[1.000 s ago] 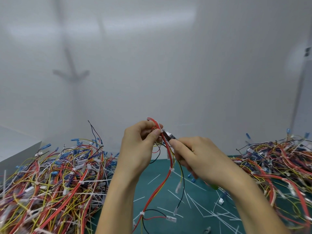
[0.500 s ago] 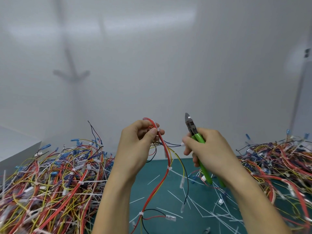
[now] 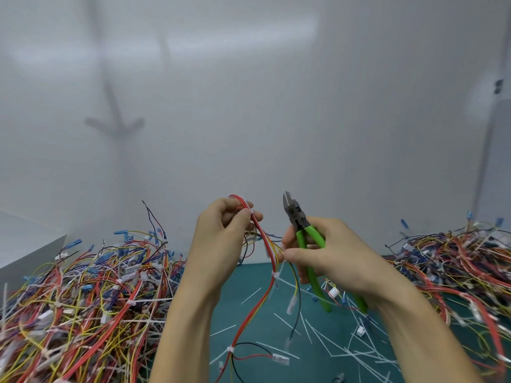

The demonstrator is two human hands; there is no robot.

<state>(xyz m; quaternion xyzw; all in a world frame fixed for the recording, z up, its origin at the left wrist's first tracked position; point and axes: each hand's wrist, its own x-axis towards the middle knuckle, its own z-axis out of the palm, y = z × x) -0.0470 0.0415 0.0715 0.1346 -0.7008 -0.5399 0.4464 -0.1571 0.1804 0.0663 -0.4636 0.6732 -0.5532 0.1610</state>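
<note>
A wire harness (image 3: 265, 244) hangs from the left hand (image 3: 221, 244) above the work mat (image 3: 243, 275). The right hand (image 3: 326, 258) is just beside it to the right, gripping cutters (image 3: 298, 217) that point upward. One heap of wires (image 3: 83, 299) lies left of the hands, a second heap (image 3: 456, 272) to their right. Cut tie ends (image 3: 278, 348) lie scattered on the mat between the heaps, and a wall (image 3: 249, 106) stands behind.

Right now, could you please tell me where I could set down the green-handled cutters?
Only the teal mat strip between the left heap of coloured wires and the right heap, littered with white cable-tie offcuts; both heaps are crowded.
</note>
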